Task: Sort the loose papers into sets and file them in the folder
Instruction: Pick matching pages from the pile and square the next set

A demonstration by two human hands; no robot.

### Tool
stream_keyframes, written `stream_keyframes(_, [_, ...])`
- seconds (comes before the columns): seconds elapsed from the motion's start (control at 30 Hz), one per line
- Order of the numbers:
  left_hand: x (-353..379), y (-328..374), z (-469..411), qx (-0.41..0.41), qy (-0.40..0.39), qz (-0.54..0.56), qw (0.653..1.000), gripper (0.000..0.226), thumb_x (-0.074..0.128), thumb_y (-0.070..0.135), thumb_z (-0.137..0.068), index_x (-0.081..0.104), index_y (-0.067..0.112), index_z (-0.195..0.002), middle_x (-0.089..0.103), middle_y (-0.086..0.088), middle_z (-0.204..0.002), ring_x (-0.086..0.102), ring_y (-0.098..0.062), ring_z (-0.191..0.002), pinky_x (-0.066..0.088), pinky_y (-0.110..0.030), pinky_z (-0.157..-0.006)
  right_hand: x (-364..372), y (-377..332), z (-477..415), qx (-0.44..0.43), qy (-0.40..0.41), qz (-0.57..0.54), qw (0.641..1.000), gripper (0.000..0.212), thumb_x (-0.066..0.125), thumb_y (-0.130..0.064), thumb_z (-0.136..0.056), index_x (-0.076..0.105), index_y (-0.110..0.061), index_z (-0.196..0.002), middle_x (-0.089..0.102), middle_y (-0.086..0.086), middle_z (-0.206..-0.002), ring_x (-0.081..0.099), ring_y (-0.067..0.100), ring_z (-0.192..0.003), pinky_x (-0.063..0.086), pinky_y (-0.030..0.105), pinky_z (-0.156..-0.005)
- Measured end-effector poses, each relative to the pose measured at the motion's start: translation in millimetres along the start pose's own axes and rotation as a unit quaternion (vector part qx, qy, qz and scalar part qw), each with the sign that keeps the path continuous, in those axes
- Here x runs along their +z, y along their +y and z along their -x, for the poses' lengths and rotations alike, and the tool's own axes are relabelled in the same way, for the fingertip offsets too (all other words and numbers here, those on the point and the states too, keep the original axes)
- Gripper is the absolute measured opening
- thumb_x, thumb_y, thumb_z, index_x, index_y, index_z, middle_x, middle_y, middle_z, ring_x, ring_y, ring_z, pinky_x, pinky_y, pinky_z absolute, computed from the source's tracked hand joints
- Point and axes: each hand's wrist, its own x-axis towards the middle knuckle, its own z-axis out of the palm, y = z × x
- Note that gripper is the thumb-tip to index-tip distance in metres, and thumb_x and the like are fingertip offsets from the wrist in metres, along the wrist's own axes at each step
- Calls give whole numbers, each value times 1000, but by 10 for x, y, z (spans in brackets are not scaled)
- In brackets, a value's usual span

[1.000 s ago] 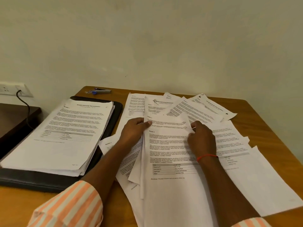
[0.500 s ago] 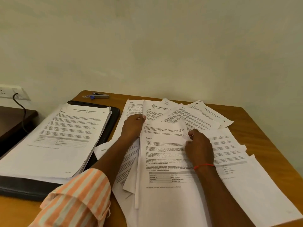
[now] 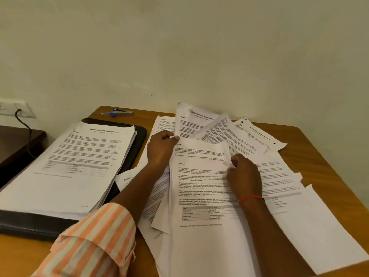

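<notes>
Loose printed papers (image 3: 245,136) lie fanned and overlapping on the right half of the wooden table. The top sheet (image 3: 199,196), with "Section 3" text and a small table, lies in front of me. My right hand (image 3: 243,174) pinches the curled upper right corner of that sheet. My left hand (image 3: 160,149) grips the lower edge of a page (image 3: 191,120) that stands tilted up at the back of the pile. A black folder (image 3: 139,136) lies open on the left, with a thick sorted stack of papers (image 3: 75,166) resting on it.
A metal stapler (image 3: 119,112) with a blue part lies at the table's (image 3: 319,156) far edge behind the folder. A wall socket (image 3: 18,109) with a black cable is on the left wall, above a dark side surface (image 3: 18,142). The wall is close behind the table.
My left hand has moved up and back and lifted a rear page so it stands tilted. My right hand stays on the top sheet's corner. The camera view has shifted slightly.
</notes>
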Motion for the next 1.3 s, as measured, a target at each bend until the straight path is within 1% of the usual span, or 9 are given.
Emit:
stream_keyframes(0.17, [-54, 30, 39, -64, -29, 145, 987, 14, 71, 4, -89, 64, 15, -83, 77, -7, -103, 75, -32, -93, 60, -55, -86, -10, -19, 6, -1, 6, -14, 1000, 7, 65, -10, -90, 64, -14, -95, 70, 5, -96, 60, 21, -84, 39, 28, -66])
stream_keyframes(0.37, [-39, 44, 123, -63, -22, 147, 987, 21, 70, 12, -93, 50, 16, -87, 76, -6, -107, 76, -29, -90, 61, -56, -84, -35, -11, 20, 6, 24, -31, 999, 14, 65, -9, -89, 66, -13, -102, 71, 7, -102, 65, 26, -92, 41, 28, -70])
stream_keyframes(0.6, [-59, 55, 144, -9, 6, 182, 983, 18, 65, 15, -97, 66, 18, -115, 76, -1, -112, 75, -22, -97, 61, -48, -86, -51, -9, 21, 10, 30, -32, 999, 18, 65, -5, -89, 65, -12, -106, 71, 9, -107, 66, 27, -96, 40, 26, -71])
stream_keyframes(0.77, [-146, 101, 170, 143, 149, 19, 978, 17, 58, 23, -102, 62, 16, -118, 70, 5, -111, 70, -9, -95, 60, -23, -78, -47, 20, 20, 10, 42, -25, 999, 20, 65, -5, -88, 65, -13, -107, 71, 9, -106, 66, 28, -97, 44, 27, -71])
stream_keyframes(0.97, [-500, 371, 191, 347, 311, -93, 880, 15, 48, 4, -99, 60, 2, -108, 68, 0, -100, 62, -5, -83, 44, -3, -71, -43, 27, 17, 12, 40, -24, 999, 20, 64, -5, -87, 64, -14, -105, 71, 8, -104, 66, 27, -95, 47, 29, -71])
stream_keyframes(1.07, [-705, 458, 163, 353, 408, -43, 841, 21, 40, 6, -93, 58, -3, -101, 69, -12, -94, 63, -14, -85, 46, -16, -77, -51, 26, 16, 12, 39, -24, 999, 21, 65, -5, -87, 64, -15, -105, 71, 8, -103, 66, 27, -94, 50, 31, -71])
stream_keyframes(1.13, [-822, 494, 130, 319, 463, 10, 827, 15, 41, 8, -93, 55, 4, -97, 64, -9, -90, 58, 0, -78, 47, -22, -77, -47, 12, 28, 13, 35, -25, 999, 22, 66, -6, -87, 63, -15, -106, 71, 7, -103, 66, 26, -94, 54, 35, -74])
stream_keyframes(1.2, [-917, 548, 96, 283, 505, 72, 812, 2, 48, 10, -97, 48, 11, -95, 58, -2, -92, 53, 12, -77, 45, -14, -77, -48, 15, 38, 11, 36, -27, 999, 22, 66, -6, -87, 64, -15, -107, 70, 7, -104, 66, 25, -95, 54, 35, -76])
stream_keyframes(1.3, [-984, 573, 74, 203, 519, 160, 815, 7, 52, 11, -100, 46, 13, -99, 57, 0, -102, 55, 9, -80, 46, -8, -76, -52, 19, 36, 9, 35, -21, 999, 23, 66, -6, -87, 64, -14, -109, 70, 7, -105, 65, 25, -97, 51, 32, -76])
